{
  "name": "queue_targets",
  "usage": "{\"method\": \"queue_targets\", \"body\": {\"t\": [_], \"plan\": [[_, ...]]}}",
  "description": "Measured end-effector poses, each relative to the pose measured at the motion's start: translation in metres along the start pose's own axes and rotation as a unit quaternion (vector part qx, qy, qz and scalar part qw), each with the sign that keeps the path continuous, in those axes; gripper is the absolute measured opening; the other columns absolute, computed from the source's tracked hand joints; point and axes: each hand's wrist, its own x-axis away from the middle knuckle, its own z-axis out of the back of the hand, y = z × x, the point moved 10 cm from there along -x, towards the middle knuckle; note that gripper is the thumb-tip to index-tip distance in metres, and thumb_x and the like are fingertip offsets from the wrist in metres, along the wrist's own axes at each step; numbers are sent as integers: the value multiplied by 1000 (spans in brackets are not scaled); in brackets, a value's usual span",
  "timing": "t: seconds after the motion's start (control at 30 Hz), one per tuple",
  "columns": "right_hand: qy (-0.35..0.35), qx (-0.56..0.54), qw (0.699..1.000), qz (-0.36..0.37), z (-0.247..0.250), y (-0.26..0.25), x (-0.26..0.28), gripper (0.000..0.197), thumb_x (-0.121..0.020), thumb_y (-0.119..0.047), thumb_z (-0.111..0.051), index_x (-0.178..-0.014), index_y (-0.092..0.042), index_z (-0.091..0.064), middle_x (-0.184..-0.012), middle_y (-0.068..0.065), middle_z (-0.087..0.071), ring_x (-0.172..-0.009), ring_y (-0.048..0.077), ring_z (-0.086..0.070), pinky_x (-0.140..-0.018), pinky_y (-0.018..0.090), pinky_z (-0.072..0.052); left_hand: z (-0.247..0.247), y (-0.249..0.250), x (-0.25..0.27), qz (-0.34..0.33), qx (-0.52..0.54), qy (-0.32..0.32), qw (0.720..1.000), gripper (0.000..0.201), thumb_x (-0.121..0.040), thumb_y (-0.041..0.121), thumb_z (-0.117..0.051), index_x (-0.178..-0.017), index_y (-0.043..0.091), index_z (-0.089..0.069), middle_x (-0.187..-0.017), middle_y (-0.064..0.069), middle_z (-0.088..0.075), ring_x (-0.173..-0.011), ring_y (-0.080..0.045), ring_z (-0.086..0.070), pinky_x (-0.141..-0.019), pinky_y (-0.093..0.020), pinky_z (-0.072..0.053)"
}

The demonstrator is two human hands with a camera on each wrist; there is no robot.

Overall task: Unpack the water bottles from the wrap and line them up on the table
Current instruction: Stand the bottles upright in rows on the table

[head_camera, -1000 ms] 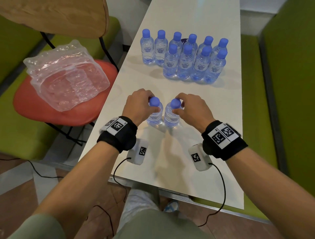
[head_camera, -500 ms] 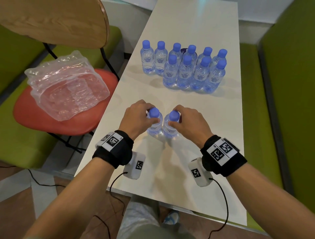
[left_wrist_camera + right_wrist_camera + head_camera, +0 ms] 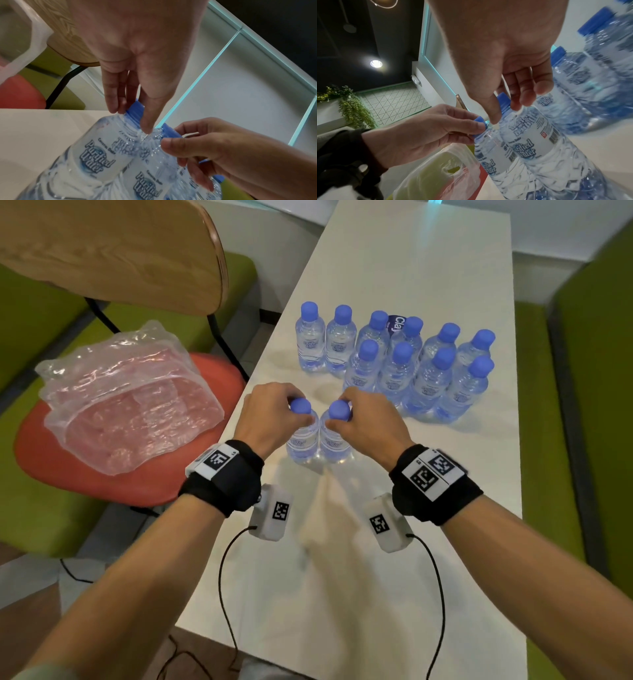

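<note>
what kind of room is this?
Likely a cafe or office break area: green bench seating along a long white table, a wooden-backed chair, hanging plant and ceiling spotlight.

white table (image 3: 404, 559), ten upright water bottles (image 3: 400, 361) clustered, two more bottles (image 3: 318, 440) nearer, side by side

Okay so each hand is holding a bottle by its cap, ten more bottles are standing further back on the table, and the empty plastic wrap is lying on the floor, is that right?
Not quite: the empty wrap is lying on the red chair seat beside the table, not on the floor, as the head view shows. The rest holds: left hand and right hand each hold a bottle by its cap, with ten more further back.
</note>
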Motion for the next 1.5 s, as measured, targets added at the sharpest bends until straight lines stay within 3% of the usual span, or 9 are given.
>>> {"method": "queue_targets", "body": {"t": [0.33, 0.5, 0.73, 0.97, 1.1, 1.2, 1.33, 1.4, 1.5], "plan": [[13, -1, 1000, 19, 16, -14, -100, 32, -91, -31, -65, -112, -8, -57, -95, 2, -55, -86, 21, -51, -70, 29, -35, 15, -14, -100, 13, 28, 52, 998, 29, -69, 37, -76, -93, 20, -73, -89, 6, -71, -79, -18, -63, -76, -31, -51], [23, -1, 1000, 19, 20, -12, -124, 30, -91, -30, -65, -109, -7, -57, -92, 2, -53, -84, 21, -49, -71, 29, -35, 14, -13, -127, 6, 27, 65, 997, 31, -71, 37, -76, -97, 20, -73, -90, 8, -70, -77, -14, -60, -71, -24, -41], [30, -3, 999, 17, 18, -8, -133, 29, -93, -28, -63, -111, -5, -57, -103, 11, -63, -93, 29, -60, -78, 38, -47, 6, -18, -141, 5, 26, 54, 998, 33, -70, 39, -76, -98, 21, -72, -92, 6, -72, -79, -15, -63, -73, -26, -45], [59, 18, 998, 13, 18, -6, -137, 28, -97, -24, -57, -118, -4, -52, -106, 11, -62, -98, 30, -60, -71, 31, -37, 1, -18, -136, 5, 46, 72, 996, 30, -73, 38, -75, -98, 22, -71, -93, 8, -70, -75, -15, -63, -74, -28, -47], [59, 17, 998, 7, 16, -8, -132, 36, -97, -24, -57, -127, -6, -48, -111, 13, -62, -101, 32, -60, -71, 30, -34, -5, -24, -129, 2, 72, 82, 994, 44, -72, 37, -78, -111, 22, -66, -104, 6, -67, -80, -15, -62, -77, -30, -48], [92, -35, 995, 23, 21, -4, -114, 43, -92, -24, -58, -132, -12, -48, -98, 9, -66, -94, 32, -62, -70, 34, -42, -16, -43, -121, 30, 97, 68, 993, 62, -71, 38, -83, -125, 21, -59, -113, 1, -63, -85, -16, -62, -77, -28, -48], [91, -55, 994, -4, 11, 43, -74, 20, -90, -28, -62, -105, -15, -66, -83, 3, -70, -85, 27, -64, -75, 38, -50, -43, -69, -108, 70, 111, 15, 991, 71, -71, 39, -83, -132, 18, -53, -119, -2, -61, -85, -20, -66, -82, -35, -53], [78, -48, 994, -54, 4, 86, -54, 13, -89, -30, -63, -89, -17, -68, -77, 0, -69, -81, 25, -65, -72, 34, -49, -51, -77, -105, 86, 111, 5, 990, 74, -72, 41, -82, -135, 17, -51, -120, -3, -62, -84, -20, -69, -86, -41, -54], [37, -39, 984, -173, -8, 170, -24, 15, -87, -36, -66, -85, -22, -68, -74, -2, -67, -81, 24, -67, -74, 29, -48, -58, -82, -105, 102, 120, -1, 988, 75, -74, 41, -81, -136, 16, -49, -123, -5, -62, -81, -20, -68, -90, -41, -52]]}}
